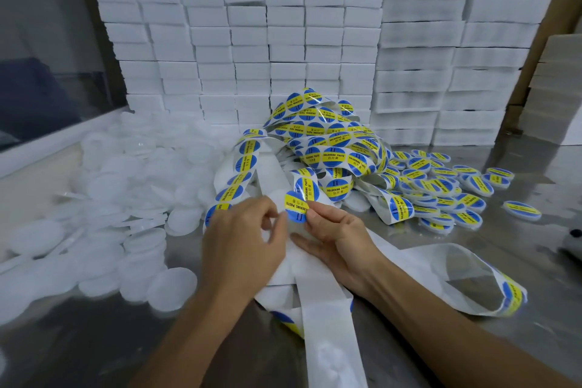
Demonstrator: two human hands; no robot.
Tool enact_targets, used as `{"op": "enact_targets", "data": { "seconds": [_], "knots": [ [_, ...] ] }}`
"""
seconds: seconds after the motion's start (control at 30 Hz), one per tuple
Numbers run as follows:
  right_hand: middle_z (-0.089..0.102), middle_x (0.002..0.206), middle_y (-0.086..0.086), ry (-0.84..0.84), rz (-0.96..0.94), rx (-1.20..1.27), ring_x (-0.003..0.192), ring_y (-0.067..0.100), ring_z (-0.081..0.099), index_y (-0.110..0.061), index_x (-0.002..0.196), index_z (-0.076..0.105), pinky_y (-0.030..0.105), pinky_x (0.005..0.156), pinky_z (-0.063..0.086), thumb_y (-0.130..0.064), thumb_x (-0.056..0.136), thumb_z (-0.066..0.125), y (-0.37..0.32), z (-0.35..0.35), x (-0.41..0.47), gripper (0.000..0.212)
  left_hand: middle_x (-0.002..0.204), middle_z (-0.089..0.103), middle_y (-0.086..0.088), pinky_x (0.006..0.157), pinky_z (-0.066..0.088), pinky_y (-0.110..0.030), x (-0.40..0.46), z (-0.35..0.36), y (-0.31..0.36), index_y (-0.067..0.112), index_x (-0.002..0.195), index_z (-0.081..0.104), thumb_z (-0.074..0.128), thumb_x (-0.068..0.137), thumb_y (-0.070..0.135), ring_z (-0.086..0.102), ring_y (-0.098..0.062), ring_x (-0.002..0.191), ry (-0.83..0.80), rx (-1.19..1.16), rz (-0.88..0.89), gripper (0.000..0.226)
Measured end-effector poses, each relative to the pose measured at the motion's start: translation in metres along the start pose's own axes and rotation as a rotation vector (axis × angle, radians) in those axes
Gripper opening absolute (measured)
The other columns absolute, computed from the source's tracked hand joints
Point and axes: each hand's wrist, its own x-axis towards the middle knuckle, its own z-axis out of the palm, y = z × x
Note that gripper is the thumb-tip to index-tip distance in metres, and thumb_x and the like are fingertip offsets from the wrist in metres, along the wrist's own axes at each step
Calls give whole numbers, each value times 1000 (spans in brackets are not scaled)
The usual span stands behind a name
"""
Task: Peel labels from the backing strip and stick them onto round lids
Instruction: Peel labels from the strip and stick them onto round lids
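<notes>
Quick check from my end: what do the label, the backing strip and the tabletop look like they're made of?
Label: glossy printed film, probably plastic; glare streaks show on its neighbours. Backing strip: smooth white release paper, bending in soft loops. Tabletop: brushed metal, likely stainless steel, with dull grey reflections.
</notes>
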Motion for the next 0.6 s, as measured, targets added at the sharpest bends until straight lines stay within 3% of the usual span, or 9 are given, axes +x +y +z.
{"op": "enact_targets", "data": {
  "seconds": [0.1,0.23,0.3,0.37,0.5,0.6],
  "knots": [
    [71,77,8,2,0,35,68,13,69,-4,99,68,50,87,57,1,88,65,1,-3,2,13,79,58,11,77,44,-36,13,-23,-17,25,84,62,70,82,37,58,-20,74,-87,138,-135,15],
    [73,86,10,-23,21,46,67,12,68,-6,96,67,49,87,57,-4,89,65,0,-2,4,7,114,57,9,96,29,-48,-8,-53,-54,39,112,58,47,71,77,54,-21,111,-216,455,-167,57],
    [73,90,11,-26,23,51,69,13,67,-7,97,66,47,85,58,-5,89,65,0,-3,5,8,144,38,11,107,13,-57,-24,-65,-74,48,132,41,25,58,94,31,-16,137,-376,583,-235,88],
    [74,93,12,-37,31,53,68,13,68,-7,96,66,45,85,58,-5,91,63,-1,-2,4,7,158,10,15,109,2,-65,-33,-68,-95,53,142,18,8,47,104,1,-14,147,-511,629,-320,109],
    [74,94,12,-30,24,55,66,13,68,-9,95,65,45,91,55,-5,91,63,0,-2,3,6,160,-7,18,109,4,-69,-22,-54,-120,52,146,7,-1,45,104,-14,-15,147,-602,566,-403,113],
    [74,95,12,-35,34,45,67,13,68,-9,94,65,45,93,54,-5,90,64,1,-2,2,6,161,-8,14,111,8,-66,-4,-34,-132,48,146,12,16,64,95,-17,-18,147,-594,559,-378,95]
  ]
}}
